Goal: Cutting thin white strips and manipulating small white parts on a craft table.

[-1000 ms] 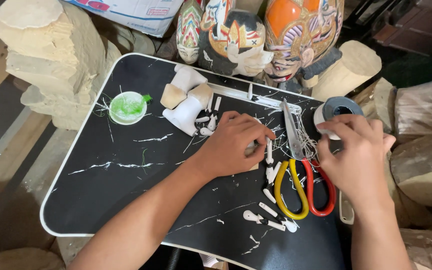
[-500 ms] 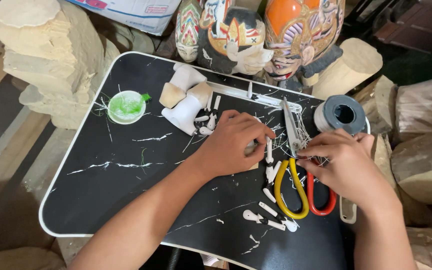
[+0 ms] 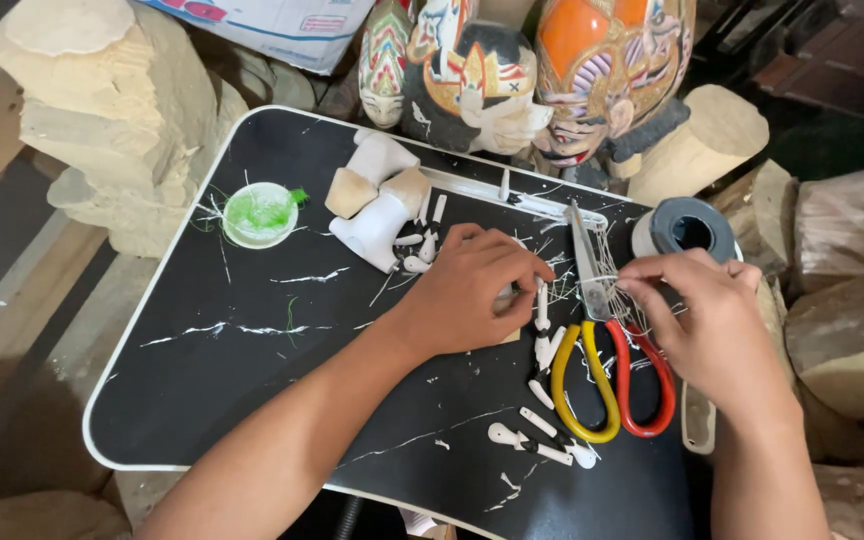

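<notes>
Here, laid out by part:

Left hand (image 3: 472,290): curled, knuckles up, resting on the black tray; fingers closed over something small and pale beneath, kind not discernible.
Right hand (image 3: 717,320): fingertips (image 3: 637,287) pinched shut on thin, pale, wiry strands (image 3: 607,262) just above the scissor blades.
Strands: fine, straw-coloured, stiff, fanned loosely over the blades and the tray's right side.
Scissors (image 3: 602,350): slim grey metal blades pointing away; smooth looped handles, one yellow, one red; lying flat between the two hands, red loop partly under the right hand.
Tray (image 3: 202,380): matte black board, rounded corners, thin white rim, streaked with white scratches and flecks.
Pegs (image 3: 542,310): small white carved pieces, slender and rounded, scattered beside the left hand and below the scissor handles.
Tape roll (image 3: 682,228): grey, cylindrical, dark hollow core, at the tray's far right edge, just beyond the right hand.
Dish (image 3: 260,213): small round, pale, smeared with green, green fibres sticking out; well left of the hands.
Carved blocks (image 3: 377,200): chunky white and tan wooden shapes, smooth-faced, clustered at the far side of the tray.
Painted heads (image 3: 512,70): glossy carved figures, orange, black, white and patterned, standing beyond the tray.
Raw wood (image 3: 112,110): rough, pale, hewn chunks around the tray.
</notes>
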